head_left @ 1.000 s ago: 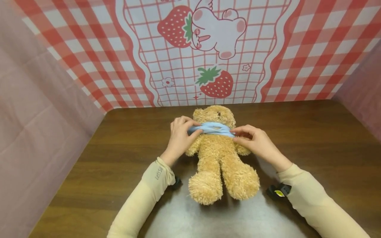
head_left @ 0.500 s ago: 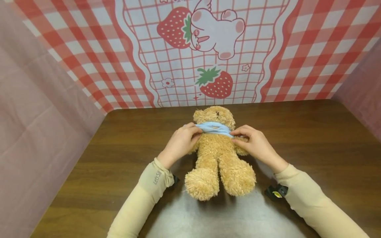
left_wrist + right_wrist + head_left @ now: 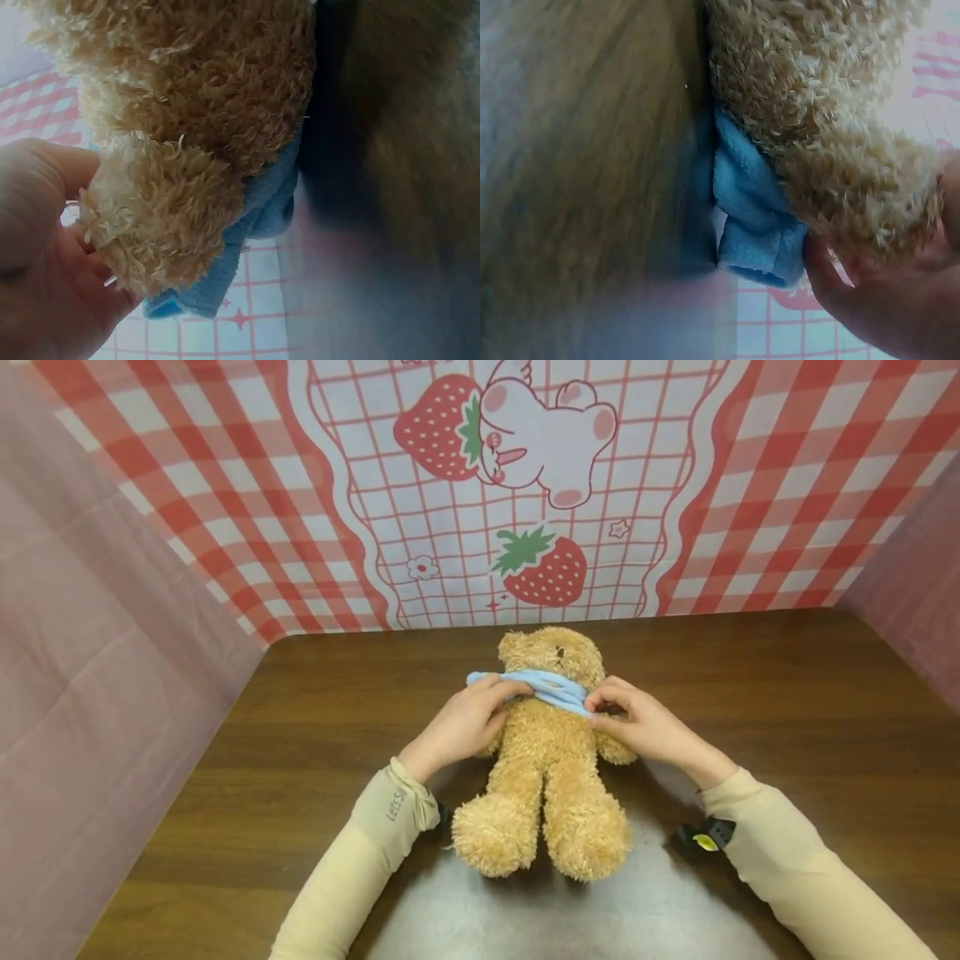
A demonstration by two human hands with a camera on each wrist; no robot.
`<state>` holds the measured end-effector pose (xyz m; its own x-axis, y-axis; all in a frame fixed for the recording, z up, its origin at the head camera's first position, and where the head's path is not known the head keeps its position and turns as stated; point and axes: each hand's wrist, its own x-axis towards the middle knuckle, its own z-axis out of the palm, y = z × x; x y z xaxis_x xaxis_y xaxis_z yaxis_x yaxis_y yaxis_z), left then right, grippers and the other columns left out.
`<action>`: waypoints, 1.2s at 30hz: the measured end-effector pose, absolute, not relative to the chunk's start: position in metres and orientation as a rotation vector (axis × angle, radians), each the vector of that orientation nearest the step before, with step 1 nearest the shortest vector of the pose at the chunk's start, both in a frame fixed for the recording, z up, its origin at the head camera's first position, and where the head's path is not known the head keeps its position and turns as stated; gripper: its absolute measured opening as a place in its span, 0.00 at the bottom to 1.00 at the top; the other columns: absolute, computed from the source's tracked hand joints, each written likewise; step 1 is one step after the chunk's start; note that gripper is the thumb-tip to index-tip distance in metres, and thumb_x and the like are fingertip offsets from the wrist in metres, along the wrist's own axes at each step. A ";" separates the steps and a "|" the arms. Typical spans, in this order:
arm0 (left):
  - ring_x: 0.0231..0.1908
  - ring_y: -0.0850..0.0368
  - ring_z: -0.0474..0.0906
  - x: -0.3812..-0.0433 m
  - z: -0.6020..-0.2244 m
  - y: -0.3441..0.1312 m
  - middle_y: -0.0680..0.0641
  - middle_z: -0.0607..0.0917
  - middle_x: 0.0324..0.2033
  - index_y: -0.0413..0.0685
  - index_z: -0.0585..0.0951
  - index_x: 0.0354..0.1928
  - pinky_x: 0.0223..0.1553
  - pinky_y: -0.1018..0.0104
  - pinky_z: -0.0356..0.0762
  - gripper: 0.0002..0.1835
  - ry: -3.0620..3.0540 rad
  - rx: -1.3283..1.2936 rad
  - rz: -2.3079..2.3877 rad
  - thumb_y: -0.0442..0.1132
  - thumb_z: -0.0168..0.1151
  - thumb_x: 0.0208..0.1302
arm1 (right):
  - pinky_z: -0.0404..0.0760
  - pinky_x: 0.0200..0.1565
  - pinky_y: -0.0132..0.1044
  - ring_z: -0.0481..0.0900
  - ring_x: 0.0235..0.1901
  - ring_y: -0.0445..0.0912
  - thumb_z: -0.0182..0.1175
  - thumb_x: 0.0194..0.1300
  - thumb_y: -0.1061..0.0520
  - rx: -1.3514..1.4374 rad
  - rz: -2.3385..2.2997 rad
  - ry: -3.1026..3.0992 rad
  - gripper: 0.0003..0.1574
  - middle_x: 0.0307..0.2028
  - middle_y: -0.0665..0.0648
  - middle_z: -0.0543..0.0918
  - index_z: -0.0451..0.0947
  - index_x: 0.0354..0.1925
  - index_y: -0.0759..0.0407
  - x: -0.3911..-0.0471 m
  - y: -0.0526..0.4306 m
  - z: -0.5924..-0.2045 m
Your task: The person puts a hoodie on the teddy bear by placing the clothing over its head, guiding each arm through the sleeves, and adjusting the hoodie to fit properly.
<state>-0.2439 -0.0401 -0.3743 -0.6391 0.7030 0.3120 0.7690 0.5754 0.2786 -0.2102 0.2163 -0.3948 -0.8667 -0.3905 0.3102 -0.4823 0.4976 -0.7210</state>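
A tan plush teddy bear [image 3: 547, 747] lies on its back, head toward the patterned backdrop. A light blue doll's top [image 3: 553, 688] is bunched across its neck and upper chest. My left hand [image 3: 463, 724] grips the top on the left, fingers over its front edge; one sleeve sticks out beyond them. At the opposite side my right hand [image 3: 651, 724] pinches the top's lower edge between thumb and fingers. In the left wrist view, the bear's arm [image 3: 161, 214] partly hides the left fingers. A blue sleeve [image 3: 761, 244] hangs by the right fingertips in the right wrist view.
The brown wooden table [image 3: 300, 735] runs under the bear, with its back edge against a red-and-white checked backdrop [image 3: 255, 485] printed with strawberries. A pink cloth [image 3: 97, 635] hangs at the left. Black straps sit at both wrists.
My left hand's fingers have moved right over the top's front, leaving its left sleeve in view. The top now slants down to the right, and the bear has tilted slightly, its feet further left.
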 end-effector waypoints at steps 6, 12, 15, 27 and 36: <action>0.37 0.59 0.71 -0.240 -0.375 -0.039 0.51 0.76 0.45 0.60 0.67 0.62 0.36 0.68 0.71 0.28 -2.664 -1.277 -0.508 0.30 0.51 0.60 | 0.66 0.42 0.32 0.65 0.46 0.47 0.49 0.66 0.64 0.871 1.544 -2.665 0.03 0.46 0.59 0.70 0.64 0.35 0.62 -0.209 0.221 -0.390; 0.38 0.59 0.72 -0.239 -0.374 -0.036 0.51 0.76 0.43 0.59 0.70 0.59 0.39 0.67 0.72 0.26 -2.660 -1.257 -0.507 0.29 0.50 0.59 | 0.64 0.50 0.27 0.64 0.55 0.54 0.49 0.65 0.65 0.898 1.627 -2.684 0.04 0.52 0.63 0.69 0.63 0.35 0.58 -0.208 0.227 -0.386; 0.43 0.57 0.74 -0.239 -0.375 -0.035 0.50 0.77 0.43 0.55 0.72 0.55 0.45 0.66 0.73 0.21 -2.621 -1.254 -0.557 0.29 0.49 0.62 | 0.64 0.49 0.28 0.65 0.52 0.49 0.49 0.60 0.68 0.960 1.635 -2.662 0.08 0.50 0.62 0.70 0.63 0.33 0.58 -0.209 0.230 -0.386; 0.24 0.62 0.69 -0.234 -0.386 -0.028 0.53 0.78 0.35 0.57 0.77 0.50 0.21 0.71 0.68 0.13 -2.499 -1.074 -0.539 0.42 0.51 0.66 | 0.72 0.47 0.31 0.70 0.52 0.39 0.52 0.63 0.65 1.001 1.761 -2.673 0.03 0.51 0.63 0.71 0.68 0.35 0.59 -0.205 0.231 -0.377; 0.21 0.67 0.68 -0.227 -0.387 -0.020 0.55 0.79 0.29 0.55 0.81 0.39 0.22 0.74 0.65 0.06 -2.408 -0.954 -0.685 0.42 0.59 0.60 | 0.75 0.40 0.32 0.73 0.48 0.40 0.52 0.65 0.62 0.975 1.752 -2.706 0.03 0.49 0.63 0.71 0.69 0.37 0.61 -0.198 0.223 -0.370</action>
<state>-0.2272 -0.0196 -0.3871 -0.6545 0.4923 0.5738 0.7207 0.6357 0.2765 -0.1977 0.2229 -0.3696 -0.8089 -0.5761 0.1171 -0.3427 0.3002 -0.8902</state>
